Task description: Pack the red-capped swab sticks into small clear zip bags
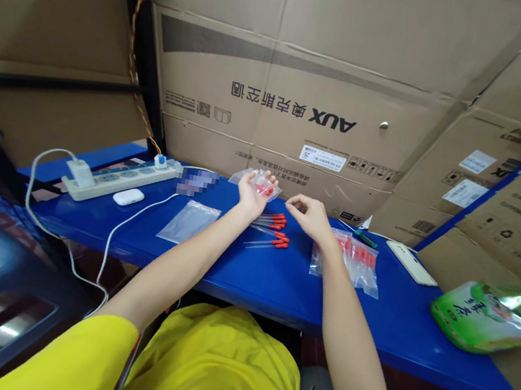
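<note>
My left hand [252, 199] is turned palm up at the back of the blue table, holding a clear plastic bag [263, 186] with red-ended pieces in it. My right hand [311, 217] hovers to its right, thumb and fingertips pinched together; whether anything is between them cannot be made out. Below and between the hands lie several thin red-handled tools [277, 243], like small screwdrivers, shafts pointing left. Filled clear bags of red-handled pieces [355, 259] lie under my right wrist. A flat clear bag [190, 221] rests left of my left forearm.
A white power strip [125, 178] with a plugged-in charger and a white case [128, 197] stand at left, cables trailing off the edge. At right are a green-handled screwdriver [364, 238], a pale phone-like slab [410, 263] and a green bottle [491, 316]. Cardboard [281, 78] walls the back.
</note>
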Demonstrator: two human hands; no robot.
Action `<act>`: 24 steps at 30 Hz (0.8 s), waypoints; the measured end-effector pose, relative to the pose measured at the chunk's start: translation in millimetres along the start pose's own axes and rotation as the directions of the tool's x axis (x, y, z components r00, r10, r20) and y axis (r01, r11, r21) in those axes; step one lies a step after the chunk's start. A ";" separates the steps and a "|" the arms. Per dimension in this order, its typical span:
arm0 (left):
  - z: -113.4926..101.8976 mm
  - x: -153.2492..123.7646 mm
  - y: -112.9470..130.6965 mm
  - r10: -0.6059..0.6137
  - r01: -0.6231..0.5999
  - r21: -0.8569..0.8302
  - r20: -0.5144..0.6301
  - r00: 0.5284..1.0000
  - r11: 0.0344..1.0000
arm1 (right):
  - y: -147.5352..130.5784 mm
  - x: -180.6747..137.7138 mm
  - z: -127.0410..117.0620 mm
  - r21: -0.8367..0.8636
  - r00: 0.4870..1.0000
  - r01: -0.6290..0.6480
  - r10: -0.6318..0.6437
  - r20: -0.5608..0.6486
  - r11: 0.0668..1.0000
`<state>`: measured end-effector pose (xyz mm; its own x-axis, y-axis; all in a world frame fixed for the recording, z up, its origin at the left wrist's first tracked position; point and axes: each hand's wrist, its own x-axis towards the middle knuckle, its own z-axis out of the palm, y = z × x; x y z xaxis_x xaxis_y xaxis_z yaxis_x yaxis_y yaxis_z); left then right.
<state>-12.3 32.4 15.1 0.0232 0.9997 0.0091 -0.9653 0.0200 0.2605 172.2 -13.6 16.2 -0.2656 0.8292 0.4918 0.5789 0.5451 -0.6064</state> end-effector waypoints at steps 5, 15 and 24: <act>-3.8 7.8 7.7 0.037 -0.041 -0.031 -0.112 0.993 0.999 | 5.6 -8.2 -13.5 0.083 0.861 -0.163 0.100 0.499 0.983; -4.8 7.8 7.2 0.039 -0.040 -0.016 -0.092 0.995 0.999 | 10.6 -8.6 -5.4 -0.104 0.730 -0.297 0.295 0.617 0.949; -3.8 8.1 11.5 0.057 -0.056 0.006 -0.107 0.993 0.998 | 15.4 -10.8 3.9 -0.019 0.791 -0.269 0.232 0.566 0.963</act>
<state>-24.2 40.8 14.6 -0.0597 0.9950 -0.0797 -0.9635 -0.0366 0.2651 181.1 -13.6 -0.9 -0.5119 0.8526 -0.1056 0.6439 0.2994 -0.7041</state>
